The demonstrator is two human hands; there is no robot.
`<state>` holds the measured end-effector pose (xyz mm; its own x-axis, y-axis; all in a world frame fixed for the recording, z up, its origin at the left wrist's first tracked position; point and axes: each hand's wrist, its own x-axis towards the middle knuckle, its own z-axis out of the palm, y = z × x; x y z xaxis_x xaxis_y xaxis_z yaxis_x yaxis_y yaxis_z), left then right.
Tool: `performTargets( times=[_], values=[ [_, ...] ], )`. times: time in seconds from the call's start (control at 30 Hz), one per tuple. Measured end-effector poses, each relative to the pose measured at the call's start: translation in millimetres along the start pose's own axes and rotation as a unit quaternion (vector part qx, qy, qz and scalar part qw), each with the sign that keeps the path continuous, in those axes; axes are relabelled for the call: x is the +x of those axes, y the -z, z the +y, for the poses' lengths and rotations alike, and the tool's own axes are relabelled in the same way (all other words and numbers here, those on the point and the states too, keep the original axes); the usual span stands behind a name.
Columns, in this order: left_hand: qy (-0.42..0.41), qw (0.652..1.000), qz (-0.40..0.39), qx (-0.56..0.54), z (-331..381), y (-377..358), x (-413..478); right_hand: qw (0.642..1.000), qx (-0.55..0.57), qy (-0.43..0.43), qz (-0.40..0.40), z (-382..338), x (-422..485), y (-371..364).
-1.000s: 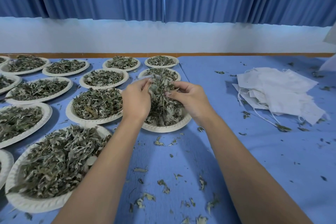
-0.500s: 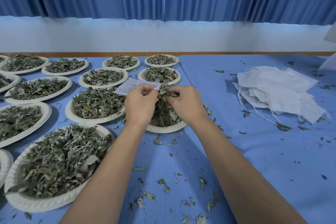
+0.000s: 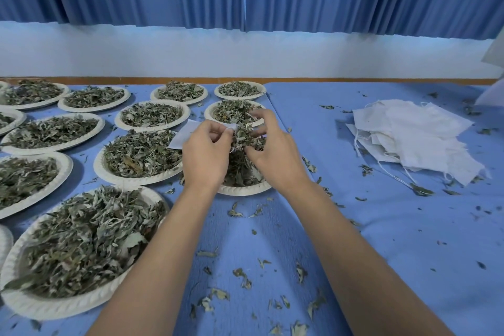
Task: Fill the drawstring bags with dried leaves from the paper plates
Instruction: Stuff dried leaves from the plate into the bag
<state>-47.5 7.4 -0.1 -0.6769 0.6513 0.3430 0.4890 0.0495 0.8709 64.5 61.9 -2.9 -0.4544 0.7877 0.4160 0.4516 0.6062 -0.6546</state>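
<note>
White cloth drawstring bag (image 3: 183,135) is pinched at its mouth by the left hand (image 3: 206,157), body trailing far-left. The right hand (image 3: 274,155) pinches a leaf clump (image 3: 245,136) just right of that mouth, over the paper plate (image 3: 245,190).

Over a paper plate (image 3: 242,190) on the blue-covered table (image 3: 381,226), the left hand (image 3: 206,157) pinches the edge of a small white drawstring bag (image 3: 184,136), while the right hand (image 3: 275,158) curls its fingers round a clump of dried leaves (image 3: 245,136) right at the bag's mouth. More leaf-heaped plates (image 3: 81,248) fill the table's left side — a loose pile of empty bags (image 3: 414,133) lies well apart on the right, and leaf scraps (image 3: 242,277) dot the cloth.
</note>
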Motion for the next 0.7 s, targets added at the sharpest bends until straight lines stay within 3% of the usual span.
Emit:
performTargets(
  times=[0.37, 0.7],
  values=[
    [0.035, 0.997, -0.002, -0.071, 4, -4, 2, 0.992, -0.072, 0.097, 0.027, -1, -8, -9],
    [-0.021, 0.979, -0.119, -0.166, -1, 2, -8, 0.995, -0.079, -0.009, 0.056, -8, -3, -8]
  ],
)
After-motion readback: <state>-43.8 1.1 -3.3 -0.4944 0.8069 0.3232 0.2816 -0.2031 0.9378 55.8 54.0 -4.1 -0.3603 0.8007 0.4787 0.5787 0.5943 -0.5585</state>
